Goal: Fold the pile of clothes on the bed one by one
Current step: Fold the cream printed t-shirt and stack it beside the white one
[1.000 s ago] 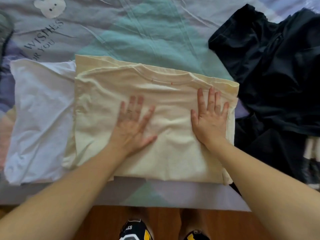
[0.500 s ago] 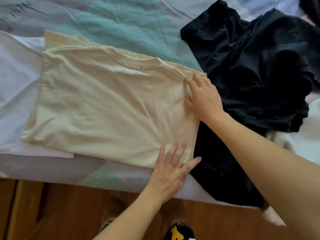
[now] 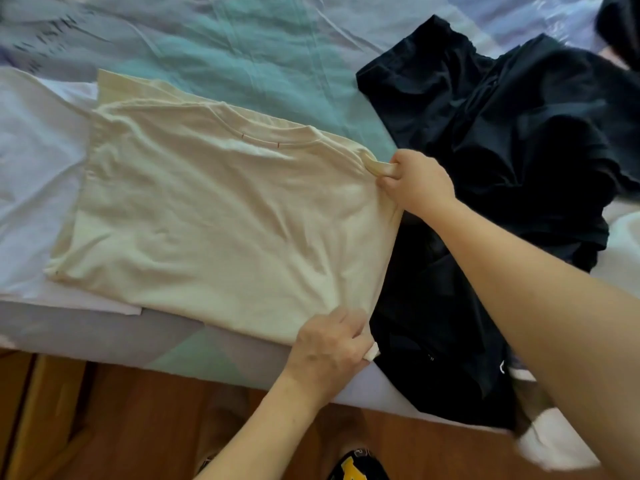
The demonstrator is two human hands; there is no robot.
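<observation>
right hand [image 3: 417, 181] curled, pinching cream shirt [image 3: 221, 220] far corner, left hand [image 3: 332, 351] gripping its near corner

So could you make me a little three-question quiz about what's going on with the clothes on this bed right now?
1. True or false: both hands are gripping the cream T-shirt.
2. Which garments lie to the right of the cream T-shirt? A) the black clothes B) a red towel C) blue jeans
3. Fill in: the left hand grips the shirt's near right corner, while the right hand pinches its ____ right corner.

Key:
1. True: fingers of each hand are curled on the fabric's right edge.
2. A. The white garment lies on the other side, partly under the cream shirt.
3. Far.
</observation>
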